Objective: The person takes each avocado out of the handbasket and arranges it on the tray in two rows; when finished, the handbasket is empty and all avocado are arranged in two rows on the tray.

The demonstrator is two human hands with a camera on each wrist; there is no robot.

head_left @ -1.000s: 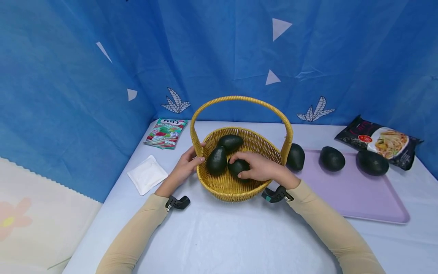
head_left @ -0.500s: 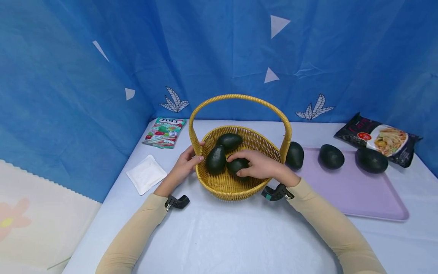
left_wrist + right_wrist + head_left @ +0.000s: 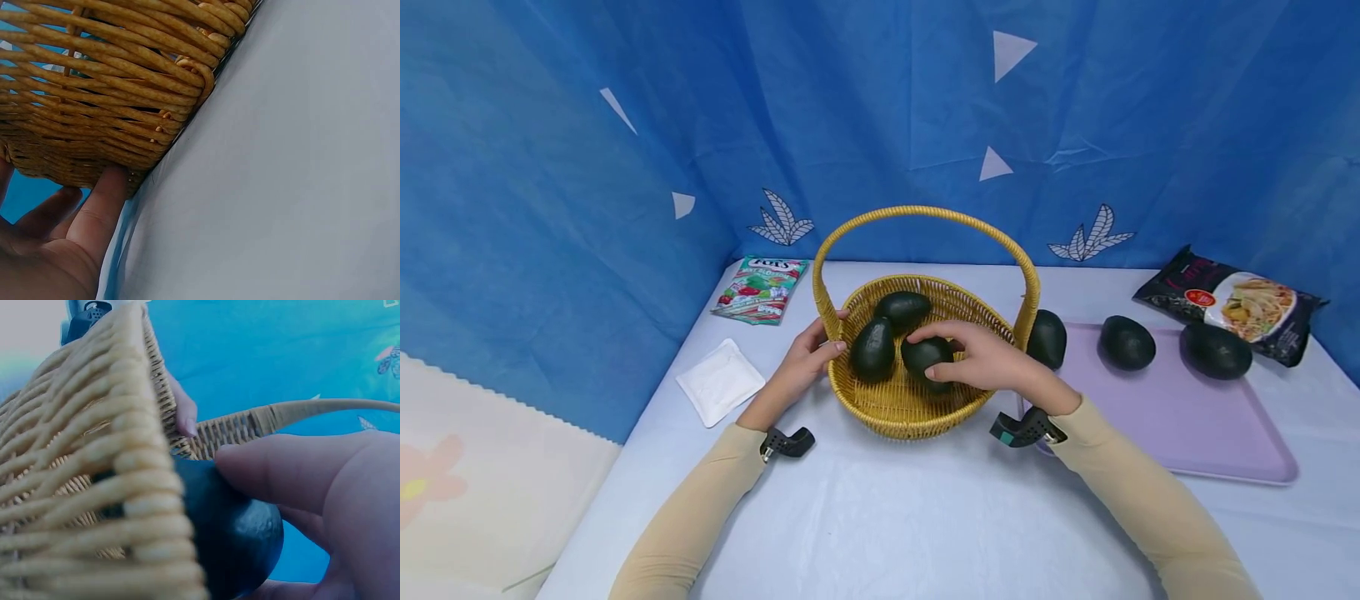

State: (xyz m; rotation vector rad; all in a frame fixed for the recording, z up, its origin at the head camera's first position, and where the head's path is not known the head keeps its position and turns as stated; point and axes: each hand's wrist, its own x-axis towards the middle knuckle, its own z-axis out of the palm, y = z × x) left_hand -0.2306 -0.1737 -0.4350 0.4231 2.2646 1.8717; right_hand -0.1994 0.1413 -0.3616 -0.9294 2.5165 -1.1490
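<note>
Gleaming dark green avocado (image 3: 917, 358), smooth, rounded, held in right hand (image 3: 983, 357)

Left wrist cam: left hand (image 3: 65, 250) in lower left corner, fingers touching the wicker basket (image 3: 103, 94), white tabletop (image 3: 287, 156) filling the right, blue backdrop (image 3: 28, 195) behind.

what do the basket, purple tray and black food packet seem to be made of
The basket looks like wicker, rattan or a plastic imitation, with a slight gloss: interlaced golden-brown strands show. The purple tray is probably matte moulded plastic, judging by its even colour and rounded corner. The black food packet seems to be printed plastic film, perhaps foil-lined; its surface looks creased.
</note>
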